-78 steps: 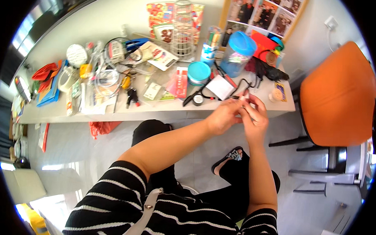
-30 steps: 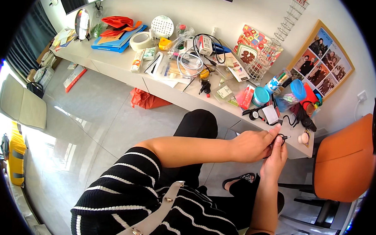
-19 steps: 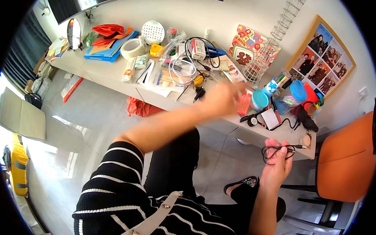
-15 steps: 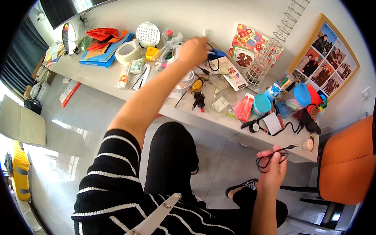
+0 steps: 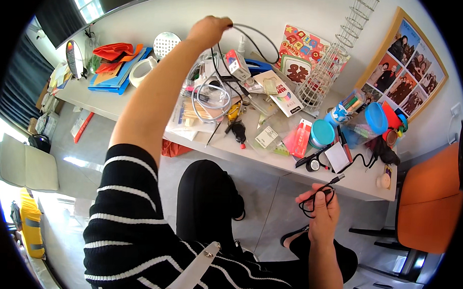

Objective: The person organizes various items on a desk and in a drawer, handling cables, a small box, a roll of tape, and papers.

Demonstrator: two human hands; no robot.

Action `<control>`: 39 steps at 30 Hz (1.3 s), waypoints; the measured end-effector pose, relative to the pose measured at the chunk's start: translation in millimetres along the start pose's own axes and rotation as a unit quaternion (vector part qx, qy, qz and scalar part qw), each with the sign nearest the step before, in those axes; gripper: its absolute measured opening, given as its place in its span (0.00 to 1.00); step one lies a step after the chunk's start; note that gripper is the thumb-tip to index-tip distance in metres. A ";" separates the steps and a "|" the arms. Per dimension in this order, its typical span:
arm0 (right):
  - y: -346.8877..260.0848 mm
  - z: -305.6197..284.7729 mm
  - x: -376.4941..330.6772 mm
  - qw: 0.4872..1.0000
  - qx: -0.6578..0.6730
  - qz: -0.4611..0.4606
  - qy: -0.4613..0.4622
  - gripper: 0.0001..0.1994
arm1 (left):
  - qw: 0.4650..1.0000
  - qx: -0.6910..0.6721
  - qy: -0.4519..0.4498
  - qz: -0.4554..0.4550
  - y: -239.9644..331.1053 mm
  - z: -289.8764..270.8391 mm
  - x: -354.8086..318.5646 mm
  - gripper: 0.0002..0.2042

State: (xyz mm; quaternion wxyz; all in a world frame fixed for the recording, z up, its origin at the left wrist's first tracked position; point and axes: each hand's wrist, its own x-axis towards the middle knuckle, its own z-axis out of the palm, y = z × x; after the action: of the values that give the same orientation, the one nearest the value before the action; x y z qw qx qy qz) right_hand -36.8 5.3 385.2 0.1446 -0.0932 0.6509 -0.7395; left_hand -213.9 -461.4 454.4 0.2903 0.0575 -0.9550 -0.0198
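My left hand (image 5: 210,31) is raised above the back of the cluttered desk. Its fingers pinch a black cable (image 5: 257,29), which loops to the right and hangs down among the things below. Under it lie a coiled pale cable (image 5: 211,104), a small red-and-white box (image 5: 237,66) and a white carton (image 5: 280,93). In front of the desk's near edge, my right hand (image 5: 323,214) is closed around a coiled thin black cable (image 5: 307,202) whose metal plug end sticks up beyond the fingers.
On the right half of the desk (image 5: 363,186) stand a wire rack (image 5: 320,84), a blue-lidded jar (image 5: 372,116) and a turquoise-lidded tub (image 5: 322,133). Red and blue folders (image 5: 114,69) lie at the left. An orange chair (image 5: 427,202) is at the right.
My left hand has risen and moved left, lifting the black cable into a higher loop. My right hand has shifted slightly left and down with its coiled cable.
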 end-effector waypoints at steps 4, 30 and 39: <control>-2.1 -9.1 -8.3 1.000 0.007 0.003 0.010 0.11 | 0.978 -0.013 0.156 0.136 17.1 -46.7 0.1 0.08; -44.3 110.4 -36.0 0.891 0.443 0.094 -0.011 0.13 | 0.939 -0.314 0.121 -0.075 194.2 -226.5 -155.6 0.11; -34.0 85.4 -27.7 0.969 0.243 0.037 0.024 0.07 | 0.716 -0.616 -0.107 -0.311 208.0 -180.0 -280.1 0.13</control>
State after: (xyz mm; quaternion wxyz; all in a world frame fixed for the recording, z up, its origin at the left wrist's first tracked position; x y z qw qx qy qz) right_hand 13.9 -61.5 431.9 0.1745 -0.0131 0.4579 -0.8716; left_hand 96.9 -221.8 464.0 0.1350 0.1569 -0.6850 -0.6985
